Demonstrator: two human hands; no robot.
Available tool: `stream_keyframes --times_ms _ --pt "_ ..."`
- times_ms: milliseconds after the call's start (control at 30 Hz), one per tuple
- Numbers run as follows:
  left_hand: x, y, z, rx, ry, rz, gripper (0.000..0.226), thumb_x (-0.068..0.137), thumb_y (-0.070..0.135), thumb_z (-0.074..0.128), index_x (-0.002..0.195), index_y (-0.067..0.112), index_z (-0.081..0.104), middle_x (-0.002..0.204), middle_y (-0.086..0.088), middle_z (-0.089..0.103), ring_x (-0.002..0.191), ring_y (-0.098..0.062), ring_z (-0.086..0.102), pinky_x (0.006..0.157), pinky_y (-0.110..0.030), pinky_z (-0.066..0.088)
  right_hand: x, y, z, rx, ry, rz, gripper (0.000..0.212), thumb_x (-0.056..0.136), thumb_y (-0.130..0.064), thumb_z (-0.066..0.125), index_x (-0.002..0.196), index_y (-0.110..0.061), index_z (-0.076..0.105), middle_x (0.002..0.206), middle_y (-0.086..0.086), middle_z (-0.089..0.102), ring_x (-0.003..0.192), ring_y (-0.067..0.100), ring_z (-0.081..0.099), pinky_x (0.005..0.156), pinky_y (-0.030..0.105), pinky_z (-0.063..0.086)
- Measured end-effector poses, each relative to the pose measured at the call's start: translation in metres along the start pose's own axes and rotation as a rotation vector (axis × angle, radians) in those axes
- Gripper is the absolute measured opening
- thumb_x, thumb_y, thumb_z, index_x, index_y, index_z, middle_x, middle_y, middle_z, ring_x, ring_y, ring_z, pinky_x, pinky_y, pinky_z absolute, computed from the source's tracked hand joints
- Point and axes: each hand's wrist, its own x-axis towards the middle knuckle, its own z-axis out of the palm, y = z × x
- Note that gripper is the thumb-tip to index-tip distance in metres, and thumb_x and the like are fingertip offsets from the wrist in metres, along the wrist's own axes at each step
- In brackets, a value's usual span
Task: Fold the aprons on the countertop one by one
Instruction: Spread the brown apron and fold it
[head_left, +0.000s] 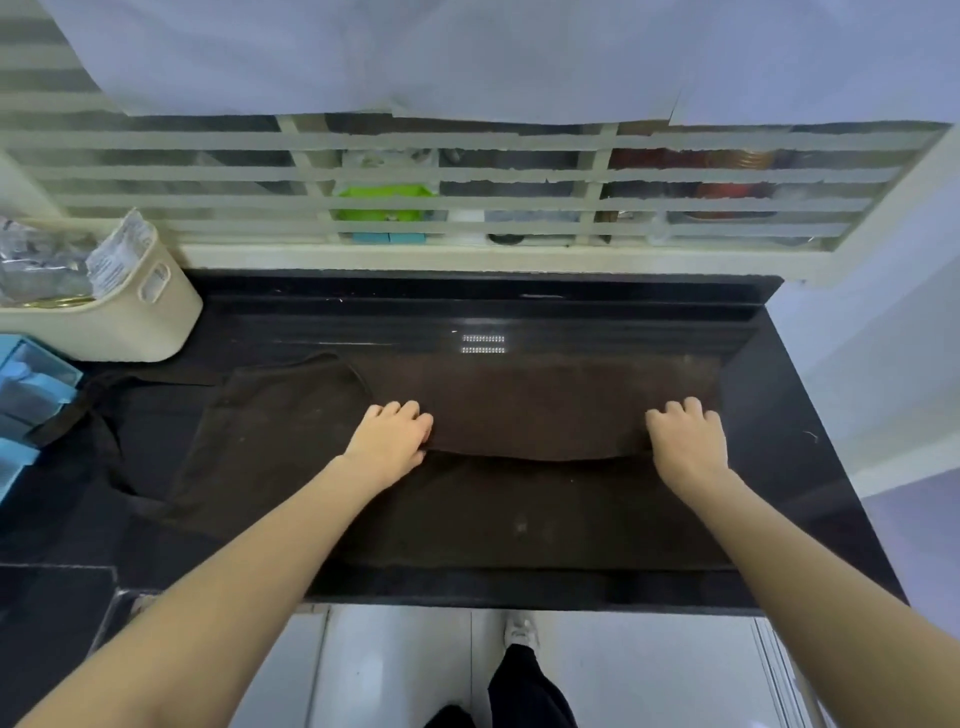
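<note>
— Head view: what's in the cream tub (130, 312)?
— Crinkled plastic packets (47, 260).
— And the hands?
— Left hand (392, 441) and right hand (685, 441) pinch the dark brown apron (519, 410) on the glossy black countertop (789, 441).

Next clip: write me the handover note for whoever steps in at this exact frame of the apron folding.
Left hand: fingers curled, pinching the folded edge of the dark brown apron.
Right hand: gripping the same edge further right.
Apron lies on the black countertop, a flap laid over its far half; straps trail left toward the cream basket.
Done: first fold appears under way.
Left: finish folding this apron. No other apron is visible.
</note>
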Motion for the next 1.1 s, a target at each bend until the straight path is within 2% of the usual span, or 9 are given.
stream_keyframes --times_ms 233,433,600,700,767,833,933,1000,1100 --pt "0.011 -0.001 -0.004 0.053 0.128 -0.058 0.028 0.094 0.017 0.046 0.122 0.015 0.045 0.127 -0.004 0.043 0.119 -0.023 0.042 0.092 -0.031 0.036 0.006 -0.002 0.011 0.017 0.086 0.013 0.033 0.09 -0.009 0.052 0.121 -0.017 0.052 0.12 0.004 0.053 0.117 0.025 0.042 0.094 0.034 0.037" --pt "0.032 -0.006 -0.014 -0.037 0.051 -0.099 0.029 0.09 0.002 0.052 0.116 0.011 0.044 0.115 -0.006 0.044 0.099 -0.022 0.055 0.064 -0.03 0.043 0.023 -0.002 0.009 0.015 0.037 -0.027 0.032 0.089 -0.008 0.053 0.12 -0.018 0.052 0.119 0.003 0.053 0.115 0.025 0.044 0.094 0.033 0.036" --pt "0.042 -0.004 -0.009 0.002 -0.216 -0.072 0.033 0.092 0.013 0.052 0.124 0.013 0.048 0.125 -0.007 0.046 0.12 -0.026 0.044 0.091 -0.035 0.042 0.034 -0.002 0.007 0.013 -0.226 -0.11 0.03 0.092 -0.008 0.047 0.121 -0.014 0.052 0.125 0.008 0.052 0.12 0.029 0.045 0.096 0.038 0.037" --pt "0.044 -0.013 -0.021 -0.286 -0.412 -0.132 0.018 0.086 0.026 0.057 0.104 0.023 0.055 0.122 -0.005 0.044 0.122 -0.027 0.037 0.1 -0.04 0.034 0.048 0.002 -0.004 0.051 -0.43 -0.139 0.028 0.089 -0.009 0.048 0.116 -0.01 0.056 0.116 0.01 0.056 0.108 0.031 0.053 0.087 0.038 0.043" --pt "0.049 -0.019 -0.032 -0.427 -0.401 -0.167 0.014 0.084 0.031 0.06 0.098 0.028 0.058 0.122 -0.003 0.045 0.121 -0.027 0.037 0.101 -0.042 0.033 0.059 0.002 -0.016 0.171 -0.512 -0.119 0.026 0.087 -0.013 0.049 0.11 -0.008 0.06 0.107 0.012 0.061 0.095 0.031 0.06 0.078 0.036 0.05" --pt "0.059 -0.016 -0.039 -0.472 -0.176 -0.155 0.022 0.087 0.033 0.058 0.106 0.023 0.058 0.126 -0.005 0.045 0.122 -0.026 0.038 0.101 -0.041 0.032 0.069 0.0 -0.025 0.333 -0.356 -0.091 0.025 0.089 -0.014 0.049 0.109 -0.007 0.061 0.107 0.014 0.061 0.097 0.033 0.06 0.08 0.038 0.051" --pt "0.074 0.006 -0.043 -0.488 0.14 -0.11 0.046 0.093 0.034 0.05 0.134 0.014 0.043 0.141 -0.009 0.037 0.13 -0.026 0.033 0.105 -0.039 0.031 0.076 -0.017 -0.031 0.426 0.076 -0.119 0.028 0.092 -0.013 0.048 0.118 -0.004 0.054 0.121 0.014 0.052 0.113 0.031 0.049 0.085 0.038 0.046" --pt "0.087 0.029 -0.04 -0.397 0.131 -0.032 0.063 0.096 0.041 0.044 0.147 0.01 0.023 0.155 -0.009 0.019 0.142 -0.026 0.016 0.112 -0.04 0.021 0.081 -0.033 -0.03 0.373 0.162 -0.203 0.043 0.093 -0.016 0.047 0.135 -0.005 0.041 0.142 0.015 0.038 0.13 0.03 0.036 0.101 0.038 0.037" --pt "0.106 0.056 -0.03 -0.203 -0.047 0.125 0.082 0.094 0.055 0.038 0.151 0.01 -0.002 0.159 -0.005 -0.01 0.145 -0.022 -0.012 0.117 -0.043 0.002 0.09 -0.058 -0.022 0.33 0.096 -0.327 0.056 0.1 -0.027 0.036 0.15 -0.011 0.015 0.159 0.008 0.008 0.146 0.023 0.007 0.117 0.039 0.009"
